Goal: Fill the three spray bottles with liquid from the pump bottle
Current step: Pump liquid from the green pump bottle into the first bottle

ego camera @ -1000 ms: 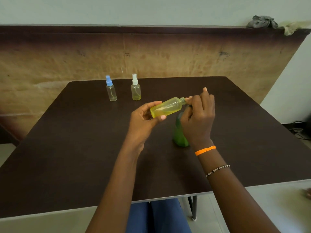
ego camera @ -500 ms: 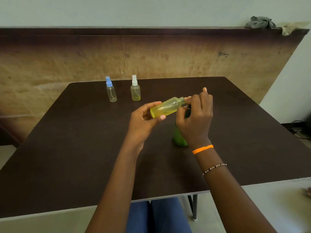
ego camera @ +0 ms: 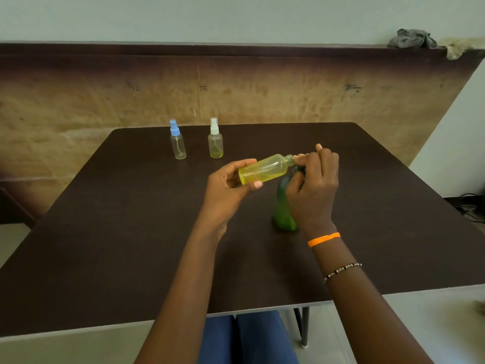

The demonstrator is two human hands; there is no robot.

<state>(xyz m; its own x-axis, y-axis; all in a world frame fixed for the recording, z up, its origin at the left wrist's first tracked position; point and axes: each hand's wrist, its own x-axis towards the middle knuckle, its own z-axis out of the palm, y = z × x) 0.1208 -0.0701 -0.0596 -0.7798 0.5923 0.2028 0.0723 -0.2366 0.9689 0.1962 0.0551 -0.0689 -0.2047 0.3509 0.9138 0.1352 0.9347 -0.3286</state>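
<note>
Spray bottle [ego camera: 263, 170] tilted, gripped by left hand [ego camera: 228, 185]; right hand [ego camera: 312, 185] curled over pump bottle [ego camera: 283, 211]. Keep neck at nozzle, pump slowly.

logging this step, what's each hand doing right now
Left hand: holds the yellow spray bottle, tilted.
Right hand: curled at the pump bottle's top; grip cannot be told.

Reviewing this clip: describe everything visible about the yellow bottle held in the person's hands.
The yellow bottle is a small, see-through plastic spray bottle with its spray cap off, so the bare threaded neck shows. It is tilted nearly flat above the table, neck pointing right and slightly up. The left hand grips its base end between thumb and fingers. The right hand is at its neck, above the green pump bottle. A thin tube seems to lie inside.
</note>
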